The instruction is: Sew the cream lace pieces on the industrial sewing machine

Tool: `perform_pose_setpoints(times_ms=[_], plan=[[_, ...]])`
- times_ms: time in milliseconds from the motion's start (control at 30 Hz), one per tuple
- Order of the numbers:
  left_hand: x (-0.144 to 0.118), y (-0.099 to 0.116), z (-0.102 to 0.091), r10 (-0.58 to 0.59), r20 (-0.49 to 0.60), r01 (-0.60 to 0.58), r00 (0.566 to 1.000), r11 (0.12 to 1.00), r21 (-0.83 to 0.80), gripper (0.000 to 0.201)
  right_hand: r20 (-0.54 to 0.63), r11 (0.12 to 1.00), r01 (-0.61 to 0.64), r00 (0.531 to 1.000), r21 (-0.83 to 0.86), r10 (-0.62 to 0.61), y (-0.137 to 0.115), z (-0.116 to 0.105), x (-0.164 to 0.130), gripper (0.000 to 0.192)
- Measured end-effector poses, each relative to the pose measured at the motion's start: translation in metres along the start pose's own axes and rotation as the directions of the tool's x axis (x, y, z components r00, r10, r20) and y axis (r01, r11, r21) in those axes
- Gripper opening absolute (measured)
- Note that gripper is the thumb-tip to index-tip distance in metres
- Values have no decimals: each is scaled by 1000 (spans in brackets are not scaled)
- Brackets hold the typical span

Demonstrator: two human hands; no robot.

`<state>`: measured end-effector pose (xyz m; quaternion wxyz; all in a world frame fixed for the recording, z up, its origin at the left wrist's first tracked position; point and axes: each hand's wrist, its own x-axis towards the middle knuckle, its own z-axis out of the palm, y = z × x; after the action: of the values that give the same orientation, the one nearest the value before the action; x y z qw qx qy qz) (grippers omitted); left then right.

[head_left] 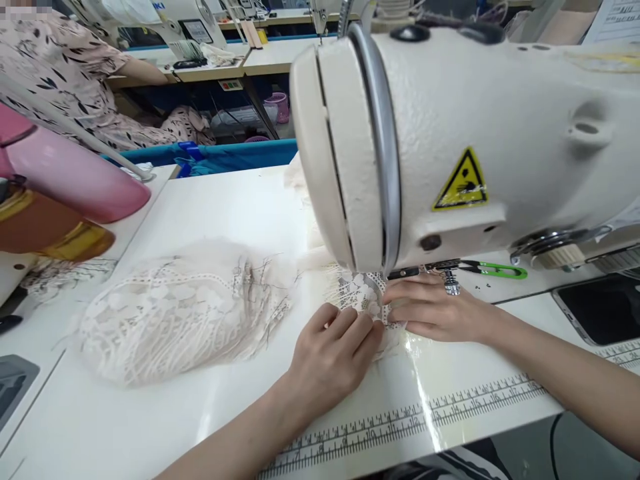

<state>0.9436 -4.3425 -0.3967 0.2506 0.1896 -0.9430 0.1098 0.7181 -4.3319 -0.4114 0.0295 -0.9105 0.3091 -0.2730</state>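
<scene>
My left hand [337, 350] is closed, its fingers curled and pinching the edge of a piece of cream lace fabric [363, 288]. My right hand [437, 308] lies beside it with the fingers stretched out flat on the same lace, close under the head of a white sewing machine [350, 153]. The needle area is hidden behind the machine head. Just behind my right hand, green-handled thread snips [500, 269] rest on the machine bed. To the left, a bunched pile of cream lace [175, 313] with loose thread ends spreads over the white table [225, 207].
A printed ruler strip [400, 423] runs along the front edge. At right lies a dark-screened phone [603, 307]. Pink [75, 167] and amber thread cones [55, 223] stand at left. Beyond the blue cloth trough [240, 155], another person [80, 73] sits by a second machine.
</scene>
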Motion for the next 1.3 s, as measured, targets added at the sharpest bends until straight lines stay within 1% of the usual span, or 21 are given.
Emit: perform_pose_setpoints(times_ms=[100,167,200,267,333,400,467,567,767,933,1133,1233,1300], plan=[[1,-2,0,-12,0,12,1000,998,61,11,-53,997,60,997,48,-58,2,-1,0,12],[1,-5,2,-8,17,8,1000,1000,15,10,-86,997,67,994,50,-62,2,-1,0,12],[1,-6,4,-7,34,8,999,1000,-25,11,-94,997,60,994,44,-56,2,-1,0,13],[-1,-9,8,-20,96,29,995,995,-96,22,-101,998,44,994,33,-40,1,-1,1,14],[-3,-11,13,-46,162,66,986,990,-121,27,-112,999,46,993,29,-43,1,-1,2,13],[-4,-13,15,-65,202,91,977,988,-123,26,-138,999,52,989,9,-51,0,-1,4,12],[-5,-13,16,-72,216,99,974,988,-118,24,-164,998,53,985,-32,-57,-1,-3,5,12],[-4,-13,16,-76,226,103,971,989,-110,24,-171,995,42,984,-86,-56,-2,-4,6,13],[0,-11,13,-74,237,101,969,989,-106,24,-176,992,42,982,-115,-62,0,-3,4,15],[1,-10,16,-75,243,109,967,986,-126,30,-159,969,-44,987,-241,5,0,-2,1,21],[2,-9,17,-68,210,96,975,988,-122,33,-141,953,-101,988,-287,62,-1,-2,-2,20],[4,-9,14,-35,174,62,984,987,-151,32,-134,957,-86,990,-279,50,-3,-3,0,21],[4,-9,12,-28,159,54,987,985,-165,28,-144,964,-45,990,-261,7,-4,-2,2,19]])
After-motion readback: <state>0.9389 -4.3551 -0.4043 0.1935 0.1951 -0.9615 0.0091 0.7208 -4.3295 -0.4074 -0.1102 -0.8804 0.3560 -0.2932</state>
